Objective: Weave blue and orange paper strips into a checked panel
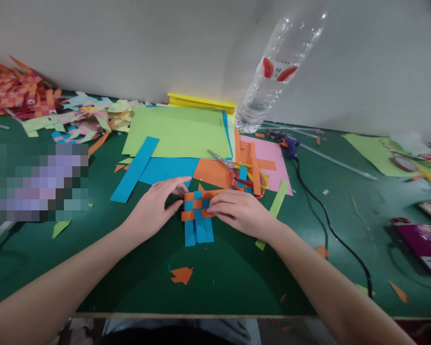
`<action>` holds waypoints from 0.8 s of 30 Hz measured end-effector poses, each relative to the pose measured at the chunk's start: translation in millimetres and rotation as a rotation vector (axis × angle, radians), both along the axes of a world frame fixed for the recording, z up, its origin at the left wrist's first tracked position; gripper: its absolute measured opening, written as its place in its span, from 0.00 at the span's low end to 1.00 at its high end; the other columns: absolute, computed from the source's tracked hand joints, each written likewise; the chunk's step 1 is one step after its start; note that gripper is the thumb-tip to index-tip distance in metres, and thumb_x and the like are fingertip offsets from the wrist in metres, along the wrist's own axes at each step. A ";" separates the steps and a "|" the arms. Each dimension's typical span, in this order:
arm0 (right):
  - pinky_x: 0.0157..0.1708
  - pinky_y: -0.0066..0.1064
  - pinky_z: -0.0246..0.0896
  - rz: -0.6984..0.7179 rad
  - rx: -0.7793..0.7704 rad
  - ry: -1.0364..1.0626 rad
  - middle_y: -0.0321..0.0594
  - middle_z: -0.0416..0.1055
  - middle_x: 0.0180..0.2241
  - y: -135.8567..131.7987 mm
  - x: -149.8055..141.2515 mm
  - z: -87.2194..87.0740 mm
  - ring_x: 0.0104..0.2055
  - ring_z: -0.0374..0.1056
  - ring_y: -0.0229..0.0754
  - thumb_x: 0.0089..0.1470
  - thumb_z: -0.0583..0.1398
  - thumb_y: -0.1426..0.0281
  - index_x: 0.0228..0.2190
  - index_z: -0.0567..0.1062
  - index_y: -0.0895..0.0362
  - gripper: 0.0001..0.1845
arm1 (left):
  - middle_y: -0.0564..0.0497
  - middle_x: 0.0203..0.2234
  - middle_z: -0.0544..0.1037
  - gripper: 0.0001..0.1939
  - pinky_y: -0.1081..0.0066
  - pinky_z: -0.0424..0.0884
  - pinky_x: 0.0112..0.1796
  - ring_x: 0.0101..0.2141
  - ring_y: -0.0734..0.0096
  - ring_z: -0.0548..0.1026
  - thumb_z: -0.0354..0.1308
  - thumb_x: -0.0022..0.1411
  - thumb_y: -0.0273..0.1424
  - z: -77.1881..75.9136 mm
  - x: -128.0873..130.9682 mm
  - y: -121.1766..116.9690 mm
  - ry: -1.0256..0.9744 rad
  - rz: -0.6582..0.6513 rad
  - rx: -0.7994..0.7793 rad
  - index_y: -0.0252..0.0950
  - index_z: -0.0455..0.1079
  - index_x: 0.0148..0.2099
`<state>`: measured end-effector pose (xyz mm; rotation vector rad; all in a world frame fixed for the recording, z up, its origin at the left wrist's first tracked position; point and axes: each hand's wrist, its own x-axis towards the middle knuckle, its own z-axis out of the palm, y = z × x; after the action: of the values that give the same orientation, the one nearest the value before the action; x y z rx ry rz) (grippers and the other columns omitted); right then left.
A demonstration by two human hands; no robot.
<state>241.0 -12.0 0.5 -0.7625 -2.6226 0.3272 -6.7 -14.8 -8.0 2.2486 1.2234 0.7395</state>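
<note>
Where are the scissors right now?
In the head view, the scissors lie just beyond the right hand, partly over the orange paper.

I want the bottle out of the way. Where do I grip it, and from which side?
Grip the bottle around its body at the label, coming in level from the front. It appears to stand on its base with the wall behind, so the front looks easier. Its top is out of view, and the clear plastic looks thin, so squeeze lightly.
</note>
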 end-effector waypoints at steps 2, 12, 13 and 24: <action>0.42 0.34 0.68 0.002 -0.005 0.004 0.40 0.76 0.37 0.1 -0.1 0.0 0.42 0.70 0.40 0.60 0.54 0.74 0.36 0.76 0.56 0.11 | 0.51 0.40 0.73 0.24 0.61 0.69 0.47 0.40 0.68 0.73 0.49 0.62 0.22 -2.3 2.6 0.1 -0.007 -0.007 0.012 0.42 0.57 0.59; 0.43 0.35 0.67 0.024 -0.014 0.007 0.39 0.75 0.39 0.9 2.5 -2.7 0.43 0.69 0.39 0.61 0.53 0.73 0.38 0.75 0.56 0.11 | 0.43 0.52 0.69 0.16 0.54 0.64 0.53 0.53 0.59 0.66 0.47 0.65 0.21 -2.1 2.4 1.5 0.281 -0.188 0.360 0.37 0.63 0.54; 0.43 0.35 0.67 0.026 -0.009 0.005 0.39 0.75 0.39 1.1 2.8 -3.0 0.43 0.69 0.40 0.61 0.53 0.73 0.38 0.75 0.56 0.11 | 0.43 0.52 0.69 0.14 0.54 0.62 0.54 0.54 0.60 0.66 0.46 0.66 0.22 -1.6 2.9 1.4 0.292 -0.218 0.389 0.36 0.65 0.52; 0.44 0.38 0.67 -0.063 0.014 0.105 0.44 0.75 0.40 -2.9 -2.7 2.9 0.43 0.69 0.42 0.60 0.53 0.68 0.42 0.73 0.57 0.11 | 0.47 0.47 0.77 0.14 0.52 0.58 0.58 0.48 0.66 0.74 0.45 0.69 0.26 -10.8 5.0 2.0 0.155 -0.330 0.461 0.35 0.69 0.51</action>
<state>238.3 -14.9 3.4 -0.7999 -2.4943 0.3219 -1.7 -12.8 -18.8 2.8379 0.7628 0.7875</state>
